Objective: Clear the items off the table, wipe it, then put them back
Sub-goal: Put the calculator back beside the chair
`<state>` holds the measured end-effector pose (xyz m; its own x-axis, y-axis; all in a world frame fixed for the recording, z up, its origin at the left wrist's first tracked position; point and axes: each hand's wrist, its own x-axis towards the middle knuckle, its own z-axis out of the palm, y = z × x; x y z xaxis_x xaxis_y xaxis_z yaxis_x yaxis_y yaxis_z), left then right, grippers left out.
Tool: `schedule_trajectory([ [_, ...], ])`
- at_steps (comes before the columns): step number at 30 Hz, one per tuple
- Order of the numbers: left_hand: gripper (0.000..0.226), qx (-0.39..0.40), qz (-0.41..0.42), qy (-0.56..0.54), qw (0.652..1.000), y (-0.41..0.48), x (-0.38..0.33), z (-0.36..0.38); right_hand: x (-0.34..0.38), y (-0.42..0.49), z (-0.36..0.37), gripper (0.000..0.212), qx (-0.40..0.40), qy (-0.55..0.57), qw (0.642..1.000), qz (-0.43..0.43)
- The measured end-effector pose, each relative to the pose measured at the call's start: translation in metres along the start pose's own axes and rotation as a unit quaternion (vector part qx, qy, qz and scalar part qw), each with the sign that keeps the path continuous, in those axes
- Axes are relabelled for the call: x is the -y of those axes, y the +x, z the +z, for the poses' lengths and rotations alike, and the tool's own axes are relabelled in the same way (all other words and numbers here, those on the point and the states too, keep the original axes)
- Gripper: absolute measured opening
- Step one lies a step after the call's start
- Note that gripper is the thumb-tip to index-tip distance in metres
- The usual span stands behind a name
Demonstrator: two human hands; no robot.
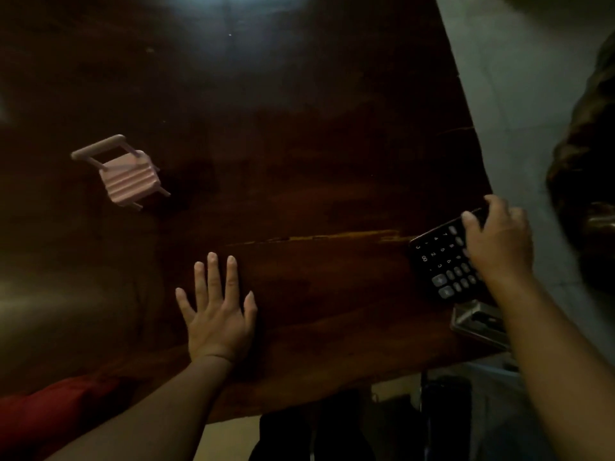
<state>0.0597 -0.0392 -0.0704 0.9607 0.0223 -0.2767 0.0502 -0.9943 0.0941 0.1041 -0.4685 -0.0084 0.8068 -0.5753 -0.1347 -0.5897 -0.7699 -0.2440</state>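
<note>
Left to right on the dark worktop: a pink toy chair, likely light, rigid plastic, best lifted by its seat or back bar; the left hand, grip wide and flat on the wood, holding nothing; the calculator at the right edge, a thin, stiff, probably smooth slab, pinched across its far end by the right hand; just beside it, a metal object, unidentifiable.

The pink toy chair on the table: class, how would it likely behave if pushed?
The pink toy chair looks small and thin-legged, so probably light. It already seems tilted, so it may tip easily. The table looks glossy, so sliding is likely.
</note>
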Motion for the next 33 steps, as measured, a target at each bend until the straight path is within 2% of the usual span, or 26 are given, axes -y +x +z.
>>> schedule_trajectory([
  [3,0.067,0.006,0.0,0.003,1.0,0.0,-0.001,-0.001,-0.002,0.007,0.009,0.04,0.03,0.016,0.999,0.012],
  [6,0.067,0.0,0.004,0.0,1.0,-0.001,-0.001,0.0,0.013,0.007,0.016,0.036,0.032,0.02,0.999,-0.016],
  [10,0.069,-0.001,0.01,-0.005,1.0,-0.002,0.0,0.0,0.088,0.011,0.021,0.037,0.042,0.034,0.989,-0.136],
  [16,0.073,-0.006,0.024,-0.013,1.0,-0.002,0.0,-0.002,0.237,0.026,0.053,0.036,0.033,-0.014,0.928,-0.371],
  [22,0.077,-0.006,0.026,-0.018,0.999,0.0,0.001,0.001,0.331,0.042,0.083,0.034,0.039,-0.056,0.861,-0.504],
  [27,0.078,-0.004,0.032,-0.019,0.999,0.0,0.004,0.003,0.347,0.042,0.097,0.034,0.045,-0.057,0.851,-0.52],
  [30,0.079,-0.004,0.028,-0.025,0.999,0.001,0.003,0.003,0.344,0.038,0.094,0.041,0.035,-0.005,0.858,-0.512],
  [33,0.078,-0.004,0.03,-0.018,0.999,0.003,0.002,-0.001,0.33,0.026,0.079,0.048,0.006,0.08,0.88,-0.468],
])
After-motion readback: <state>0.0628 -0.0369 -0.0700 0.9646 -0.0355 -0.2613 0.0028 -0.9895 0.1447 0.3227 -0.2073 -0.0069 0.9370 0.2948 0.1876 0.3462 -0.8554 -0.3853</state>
